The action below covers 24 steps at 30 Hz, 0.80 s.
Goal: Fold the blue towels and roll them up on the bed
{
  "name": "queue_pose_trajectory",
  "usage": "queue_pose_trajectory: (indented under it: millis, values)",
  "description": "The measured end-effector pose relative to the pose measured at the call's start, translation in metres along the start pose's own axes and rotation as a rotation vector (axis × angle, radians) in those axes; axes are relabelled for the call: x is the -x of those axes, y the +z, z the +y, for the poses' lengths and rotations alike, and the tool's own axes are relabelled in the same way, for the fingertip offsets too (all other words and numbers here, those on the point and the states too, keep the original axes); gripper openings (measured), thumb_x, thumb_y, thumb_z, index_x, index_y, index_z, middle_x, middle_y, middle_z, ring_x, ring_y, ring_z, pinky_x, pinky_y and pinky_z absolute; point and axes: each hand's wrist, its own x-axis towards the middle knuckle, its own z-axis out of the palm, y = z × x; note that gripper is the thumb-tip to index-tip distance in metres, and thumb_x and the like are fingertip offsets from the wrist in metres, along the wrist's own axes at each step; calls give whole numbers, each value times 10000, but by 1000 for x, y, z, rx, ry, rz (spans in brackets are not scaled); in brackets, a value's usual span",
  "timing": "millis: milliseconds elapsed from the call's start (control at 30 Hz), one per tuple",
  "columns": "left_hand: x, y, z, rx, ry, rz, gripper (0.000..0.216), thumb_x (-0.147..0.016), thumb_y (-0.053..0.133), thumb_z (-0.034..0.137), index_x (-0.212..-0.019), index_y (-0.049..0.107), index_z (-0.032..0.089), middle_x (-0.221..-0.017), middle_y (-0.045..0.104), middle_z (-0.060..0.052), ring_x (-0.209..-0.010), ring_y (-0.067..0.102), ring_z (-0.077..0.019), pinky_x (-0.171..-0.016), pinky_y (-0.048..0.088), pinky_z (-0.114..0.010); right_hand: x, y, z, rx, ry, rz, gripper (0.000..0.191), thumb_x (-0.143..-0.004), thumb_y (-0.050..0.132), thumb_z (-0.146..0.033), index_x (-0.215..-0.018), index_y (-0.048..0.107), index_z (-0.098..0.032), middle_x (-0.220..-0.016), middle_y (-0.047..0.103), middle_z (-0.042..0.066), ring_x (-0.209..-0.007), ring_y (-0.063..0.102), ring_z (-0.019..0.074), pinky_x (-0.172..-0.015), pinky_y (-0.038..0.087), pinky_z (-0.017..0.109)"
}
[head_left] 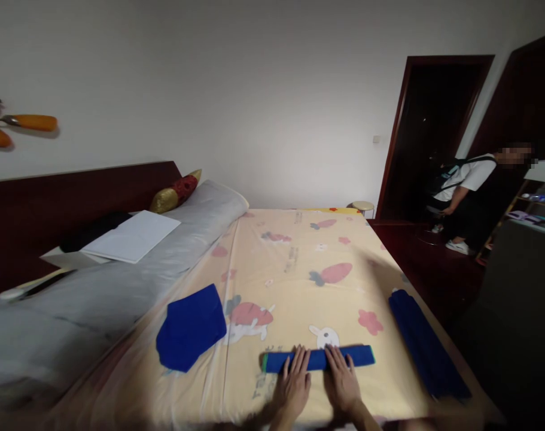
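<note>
A blue cloth with green edges lies folded into a long narrow strip near the front of the bed. My left hand lies flat across its left half, fingers stretched out. On the strip's middle-right part rests my right hand, also flat with fingers extended. Both palms reach onto the bedsheet. To the left is another folded blue cloth, wider and roughly many-sided. A long dark blue bundle of cloth lies along the bed's right edge.
The bed carries a cream patterned sheet. Grey bedding, a white board-like sheet and a red-gold cushion lie along the headboard. A person with a backpack bends near the doorway. A stool stands behind the bed.
</note>
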Motion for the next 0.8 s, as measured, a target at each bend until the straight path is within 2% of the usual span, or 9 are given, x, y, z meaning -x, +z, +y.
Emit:
queue_pose_trajectory:
  millis: [167, 267, 400, 533, 633, 700, 800]
  values:
    - [26, -28, -60, -166, -192, 60, 623, -857, 331, 252, -1465, 210, 314, -1555, 247, 49, -1441, 232, -202, -1157, 190, -494, 28, -18, 74, 101, 96, 101, 663, -858, 327, -333, -1500, 180, -254, -1547, 276, 31, -1423, 253, 254, -1127, 196, 556]
    - [30, -32, -75, -226, -246, 83, 601, -857, 316, 247, -1452, 261, 316, -1545, 284, 36, -1435, 249, -231, -1137, 162, -558, 32, -28, 92, 136, 135, 109, 663, -852, 327, -327, -1495, 205, -224, -1545, 289, 54, -1428, 239, 248, -1117, 195, 564]
    - [17, -31, -73, -247, -243, 124, 584, -837, 357, 203, -1410, 385, 312, -1506, 390, -1, -1428, 265, -248, -1131, 122, -572, 18, -43, 81, 93, 215, 85, 598, -820, 327, -208, -1414, 393, -220, -1489, 405, 91, -1395, 305, 262, -1075, 242, 560]
    - [-1, -40, -78, -207, -263, 90, 523, -810, 432, 168, -1293, 544, 334, -1400, 547, -9, -1382, 361, -251, -1124, 126, -567, -6, -77, 71, -42, 212, 63, 516, -737, 407, -150, -1211, 585, -252, -1288, 604, 92, -1259, 472, 278, -1025, 297, 528]
    - [-8, -51, -90, -163, -233, 26, 480, -793, 489, 170, -1218, 596, 366, -1318, 623, 13, -1360, 400, -243, -1119, 164, -550, -25, -116, 72, -120, 153, 50, 388, -634, 507, -146, -981, 674, -194, -1006, 711, 87, -1020, 614, 269, -940, 387, 447]
    - [-10, -54, -94, -128, -213, 8, 480, -778, 507, 157, -1192, 611, 376, -1289, 644, 20, -1349, 419, -238, -1115, 209, -525, -36, -148, 70, -195, 96, 53, 274, -619, 533, -154, -852, 676, -171, -826, 711, 54, -837, 643, 224, -820, 447, 356]
    - [-12, -47, -87, -44, -191, 8, 470, -767, 506, 155, -1180, 628, 341, -1317, 623, 1, -1326, 452, -235, -1106, 287, -481, -49, -205, 53, -315, -14, 99, 252, -661, 520, -158, -875, 651, -170, -778, 686, 6, -726, 619, 161, -690, 456, 260]
